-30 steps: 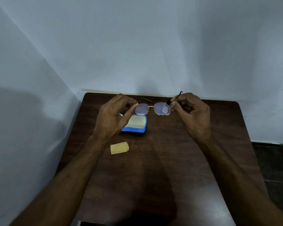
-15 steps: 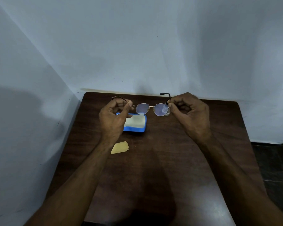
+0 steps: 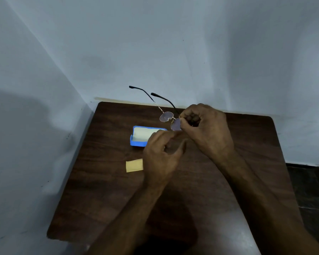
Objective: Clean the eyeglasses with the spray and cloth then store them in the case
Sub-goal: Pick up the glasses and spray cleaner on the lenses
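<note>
The eyeglasses (image 3: 166,116), thin gold frame with round lenses and black temple tips, hang in the air above the table with both temples unfolded and pointing up and left toward the wall. My right hand (image 3: 206,129) pinches them at the right lens edge. My left hand (image 3: 161,155) hovers below and left of the glasses with fingers loosely curled, holding nothing. An open blue case (image 3: 136,140) with a pale lining lies on the table, partly behind my left hand. A folded yellow cloth (image 3: 134,165) lies nearer me. No spray is visible.
The dark wooden table (image 3: 103,199) stands in a corner, with pale walls at the back and on the left. Its right edge borders a dark tiled floor (image 3: 311,190). My shadow falls on the near table edge.
My left hand has let go of the glasses and dropped toward the case. My right hand has turned the glasses so both temples point up and away.
</note>
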{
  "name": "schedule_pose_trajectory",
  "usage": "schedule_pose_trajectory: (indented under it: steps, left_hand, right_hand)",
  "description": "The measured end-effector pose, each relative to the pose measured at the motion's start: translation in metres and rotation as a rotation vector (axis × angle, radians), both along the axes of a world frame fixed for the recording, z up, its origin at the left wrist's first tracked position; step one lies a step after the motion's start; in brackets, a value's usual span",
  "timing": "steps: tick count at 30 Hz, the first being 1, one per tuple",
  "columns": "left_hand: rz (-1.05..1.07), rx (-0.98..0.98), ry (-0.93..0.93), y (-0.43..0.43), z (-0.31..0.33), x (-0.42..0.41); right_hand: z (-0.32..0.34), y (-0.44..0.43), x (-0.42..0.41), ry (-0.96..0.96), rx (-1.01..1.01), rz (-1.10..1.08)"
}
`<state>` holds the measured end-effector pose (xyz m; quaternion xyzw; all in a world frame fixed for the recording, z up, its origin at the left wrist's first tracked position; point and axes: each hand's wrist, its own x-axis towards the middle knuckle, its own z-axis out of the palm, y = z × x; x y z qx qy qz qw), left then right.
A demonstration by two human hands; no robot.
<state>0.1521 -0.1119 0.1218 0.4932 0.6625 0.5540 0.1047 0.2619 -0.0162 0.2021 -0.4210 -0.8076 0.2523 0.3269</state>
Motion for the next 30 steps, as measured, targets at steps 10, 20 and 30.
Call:
schedule_pose_trajectory:
  steps: [10,20,30]
  left_hand:
    - [0.133,0.094,-0.042,0.021,0.011,-0.006]
    - [0.09,0.012,0.013,0.024,0.012,-0.01]
    - [0.221,-0.008,-0.394,0.037,0.032,-0.03]
  right_hand:
    - [0.012,-0.004,-0.012,-0.077,0.002,0.014]
    - [0.016,-0.006,-0.018,-0.097,-0.048,-0.001]
    - [0.013,0.025,0.0,0.214,-0.226,-0.057]
